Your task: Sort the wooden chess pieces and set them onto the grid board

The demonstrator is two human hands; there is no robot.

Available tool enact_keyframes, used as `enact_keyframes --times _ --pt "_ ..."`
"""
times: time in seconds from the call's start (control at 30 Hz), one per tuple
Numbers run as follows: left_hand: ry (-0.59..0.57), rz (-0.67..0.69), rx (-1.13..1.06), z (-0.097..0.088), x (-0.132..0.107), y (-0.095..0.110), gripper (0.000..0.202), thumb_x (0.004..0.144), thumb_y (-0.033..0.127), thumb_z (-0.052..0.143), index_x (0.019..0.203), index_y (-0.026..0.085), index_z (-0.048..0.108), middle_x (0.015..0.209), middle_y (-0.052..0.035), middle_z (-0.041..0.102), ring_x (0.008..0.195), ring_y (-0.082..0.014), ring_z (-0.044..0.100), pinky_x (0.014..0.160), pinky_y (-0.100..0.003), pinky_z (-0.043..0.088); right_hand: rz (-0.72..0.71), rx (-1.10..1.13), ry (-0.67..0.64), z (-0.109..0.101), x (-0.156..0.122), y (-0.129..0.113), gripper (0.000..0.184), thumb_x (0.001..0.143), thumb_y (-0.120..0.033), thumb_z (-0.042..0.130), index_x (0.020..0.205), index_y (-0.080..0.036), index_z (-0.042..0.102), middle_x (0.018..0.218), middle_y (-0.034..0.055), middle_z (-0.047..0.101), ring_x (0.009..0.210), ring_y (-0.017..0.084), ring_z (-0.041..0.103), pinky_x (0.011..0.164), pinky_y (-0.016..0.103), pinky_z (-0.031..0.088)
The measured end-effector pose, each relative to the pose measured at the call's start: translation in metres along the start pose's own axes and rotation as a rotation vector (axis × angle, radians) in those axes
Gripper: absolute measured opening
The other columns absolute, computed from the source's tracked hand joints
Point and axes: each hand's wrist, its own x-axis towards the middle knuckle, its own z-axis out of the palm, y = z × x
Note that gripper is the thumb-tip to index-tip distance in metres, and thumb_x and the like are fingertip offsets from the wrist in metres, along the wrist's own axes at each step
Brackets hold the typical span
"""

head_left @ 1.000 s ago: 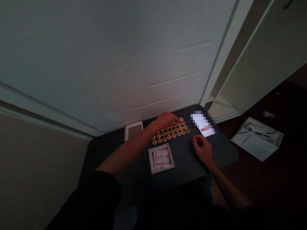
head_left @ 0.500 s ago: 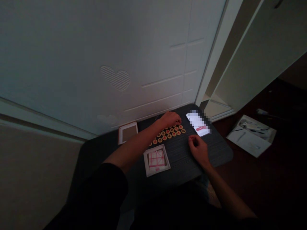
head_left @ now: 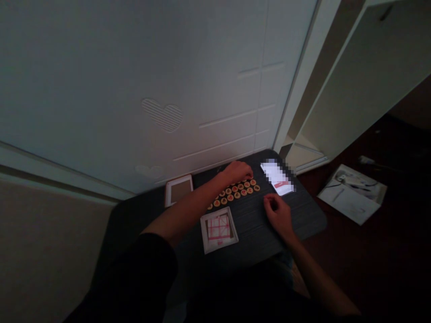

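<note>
Round wooden xiangqi pieces (head_left: 236, 195) with red and dark characters lie in rows on the dark table. My left hand (head_left: 238, 171) reaches over the far right end of these rows, its fingers bent down and drawn together. Whatever is under its fingertips is hidden, and the forearm covers the left part of the rows. To the right of the pieces, apart from them, my right hand (head_left: 280, 214) rests by the table surface. Thumb and fingers are curled into a ring, with nothing visible in them.
A shallow open box (head_left: 203, 233) holding a folded red-lined sheet stands on the near side of the table (head_left: 256, 233). Another shallow box part (head_left: 167, 194) is at the far left. A lit phone (head_left: 287, 189) lies at the right. Behind is a white panel (head_left: 215, 98); a white carton (head_left: 350, 204) sits on the floor.
The view has shifted slightly, so the table sits a little lower. My left hand remains over the far right pieces with its fingers bent. My right hand keeps its curled pose.
</note>
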Motion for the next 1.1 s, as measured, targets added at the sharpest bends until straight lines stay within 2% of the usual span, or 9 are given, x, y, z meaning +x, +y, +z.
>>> enact_keyframes --times 0.2,0.4,0.6,0.93,1.1 --pt "-0.003 0.021 0.014 0.003 0.008 -0.001 0.017 0.089 0.021 0.063 0.093 0.027 0.079 0.098 -0.0008 0.079 0.091 -0.0186 0.071 0.071 -0.025 0.047 0.003 0.007 -0.003 0.000 0.000 0.000 0.021 0.091 -0.040 0.057 0.096 -0.023 0.069 0.086 0.0046 0.074 0.076 0.022 0.069 0.071 0.034 0.054" --pt "-0.006 0.021 0.011 0.006 0.015 -0.004 0.016 0.090 0.026 0.064 0.096 0.028 0.078 0.103 0.0000 0.078 0.096 -0.0179 0.070 0.072 -0.024 0.046 0.008 0.027 -0.014 -0.001 0.000 -0.002 0.020 0.091 -0.039 0.058 0.096 -0.023 0.068 0.086 0.0043 0.074 0.077 0.022 0.069 0.072 0.034 0.054" --pt "-0.036 -0.003 0.008 0.004 0.020 -0.005 0.015 0.089 0.030 0.066 0.094 0.028 0.079 0.097 -0.0005 0.079 0.089 -0.0185 0.071 0.070 -0.025 0.046 0.013 0.018 -0.008 -0.001 0.001 -0.001 0.021 0.091 -0.040 0.057 0.095 -0.022 0.069 0.085 0.0047 0.074 0.075 0.022 0.069 0.071 0.033 0.054" --pt "-0.054 -0.073 0.012 0.003 0.025 0.005 0.015 0.086 0.031 0.066 0.092 0.026 0.078 0.089 -0.0028 0.078 0.082 -0.0204 0.070 0.068 -0.027 0.046 0.025 0.009 -0.010 -0.001 0.001 -0.003 0.022 0.091 -0.039 0.057 0.096 -0.020 0.069 0.085 0.0042 0.074 0.075 0.020 0.068 0.071 0.031 0.052" --pt "-0.043 -0.094 -0.005 -0.001 0.026 0.010 0.016 0.086 0.031 0.063 0.094 0.024 0.076 0.091 -0.0040 0.077 0.084 -0.0211 0.070 0.071 -0.028 0.046 0.027 0.017 -0.004 -0.001 0.001 -0.001 0.021 0.091 -0.038 0.058 0.096 -0.021 0.069 0.084 0.0036 0.073 0.074 0.020 0.068 0.070 0.031 0.052"
